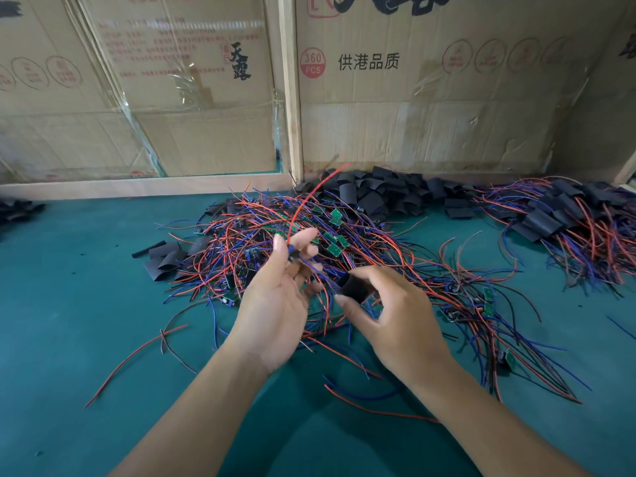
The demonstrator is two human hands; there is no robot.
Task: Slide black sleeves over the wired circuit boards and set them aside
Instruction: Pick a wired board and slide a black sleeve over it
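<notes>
My left hand (275,304) pinches a wired circuit board (294,254) between thumb and fingers; its red wire (306,201) arcs upward and its blue wire (318,273) runs toward my right hand. My right hand (399,318) pinches a black sleeve (354,287) between thumb and forefinger, its opening facing the blue wire. Both hands hover above a tangled pile of red and blue wired boards (261,232) with small green boards showing.
A heap of loose black sleeves (382,192) lies by the cardboard wall (413,98). Sleeved boards with wires (564,218) are piled at the far right. A few flat sleeves (165,259) lie left of the tangle on the green mat (86,304).
</notes>
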